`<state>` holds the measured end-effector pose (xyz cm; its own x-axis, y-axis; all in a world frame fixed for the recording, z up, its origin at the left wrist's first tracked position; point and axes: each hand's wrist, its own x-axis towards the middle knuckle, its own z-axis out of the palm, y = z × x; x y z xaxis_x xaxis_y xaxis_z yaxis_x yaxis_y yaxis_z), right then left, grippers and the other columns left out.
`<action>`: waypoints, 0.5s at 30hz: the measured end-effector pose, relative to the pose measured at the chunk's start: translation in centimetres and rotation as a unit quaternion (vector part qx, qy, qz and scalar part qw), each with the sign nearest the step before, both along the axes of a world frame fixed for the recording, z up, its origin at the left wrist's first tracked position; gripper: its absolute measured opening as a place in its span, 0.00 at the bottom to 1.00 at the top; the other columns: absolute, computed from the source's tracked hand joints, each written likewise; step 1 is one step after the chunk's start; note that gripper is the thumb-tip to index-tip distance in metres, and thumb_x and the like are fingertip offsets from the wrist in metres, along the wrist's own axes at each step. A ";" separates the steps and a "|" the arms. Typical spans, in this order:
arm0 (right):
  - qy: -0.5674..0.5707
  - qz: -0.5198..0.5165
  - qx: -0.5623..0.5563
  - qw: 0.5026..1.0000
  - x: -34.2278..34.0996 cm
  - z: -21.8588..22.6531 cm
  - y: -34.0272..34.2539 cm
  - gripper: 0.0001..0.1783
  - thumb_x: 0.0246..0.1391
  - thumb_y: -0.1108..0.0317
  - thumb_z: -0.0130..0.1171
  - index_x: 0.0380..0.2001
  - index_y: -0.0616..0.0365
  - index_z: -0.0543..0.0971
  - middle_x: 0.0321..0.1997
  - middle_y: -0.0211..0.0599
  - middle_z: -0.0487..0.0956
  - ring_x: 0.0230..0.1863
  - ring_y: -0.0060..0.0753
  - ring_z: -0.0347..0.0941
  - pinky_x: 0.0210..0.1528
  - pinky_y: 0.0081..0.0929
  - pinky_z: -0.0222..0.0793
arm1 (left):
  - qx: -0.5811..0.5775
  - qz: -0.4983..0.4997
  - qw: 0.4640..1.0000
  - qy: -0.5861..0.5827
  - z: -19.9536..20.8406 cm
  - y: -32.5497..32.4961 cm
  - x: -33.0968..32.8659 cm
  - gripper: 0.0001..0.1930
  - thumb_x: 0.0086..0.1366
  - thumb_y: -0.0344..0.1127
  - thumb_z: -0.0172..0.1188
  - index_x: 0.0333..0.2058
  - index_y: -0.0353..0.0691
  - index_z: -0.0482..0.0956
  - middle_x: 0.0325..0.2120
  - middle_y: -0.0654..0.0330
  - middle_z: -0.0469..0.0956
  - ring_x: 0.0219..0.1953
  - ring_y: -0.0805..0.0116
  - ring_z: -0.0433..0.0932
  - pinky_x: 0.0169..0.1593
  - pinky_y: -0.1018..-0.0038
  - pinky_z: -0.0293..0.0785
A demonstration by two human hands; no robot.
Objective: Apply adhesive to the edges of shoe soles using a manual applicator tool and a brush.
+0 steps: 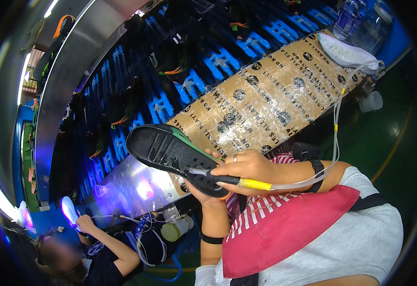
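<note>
Propped on the palm and fingers of my left hand [200, 194] is a black shoe sole [152, 145] with a green edge and a bit of orange at the heel. It is tilted, its inner face toward me. My right hand [247, 166] grips a glue brush [225, 179] with a black handle and yellow tape. Its whitish tip touches the sole's inner face near the heel half, where wet streaks show. A clear tube [308, 182] runs from the brush past my right wrist toward the upper right.
Cardboard covered in clear tape [251, 102] lines the bench. Beyond it, a conveyor with blue holders [222, 62] carries dark shoes. A white sole [349, 51] and bottles [345, 20] are at upper right. At lower left, a co-worker's hand [85, 224] is beside a brightly lit sole [69, 210].
</note>
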<state>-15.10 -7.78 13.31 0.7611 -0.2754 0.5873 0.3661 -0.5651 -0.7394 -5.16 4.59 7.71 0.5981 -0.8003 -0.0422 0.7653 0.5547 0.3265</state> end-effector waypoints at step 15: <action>0.124 0.181 0.171 0.961 -0.5 0.0 0.6 0.15 0.41 0.71 0.63 0.37 0.57 0.79 0.25 0.39 0.77 0.26 0.32 0.73 0.29 0.22 0.66 | -0.004 0.048 0.998 -0.051 0.6 1.0 1.8 0.28 0.57 0.55 0.49 0.51 0.43 0.65 0.46 0.50 0.68 0.48 0.56 0.68 0.51 0.64 0.66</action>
<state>-15.56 -7.19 13.28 0.9481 -0.1114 0.2978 0.2815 -0.1418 -0.9490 -3.34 5.58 8.34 0.6726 -0.7395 0.0292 0.6719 0.6267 0.3946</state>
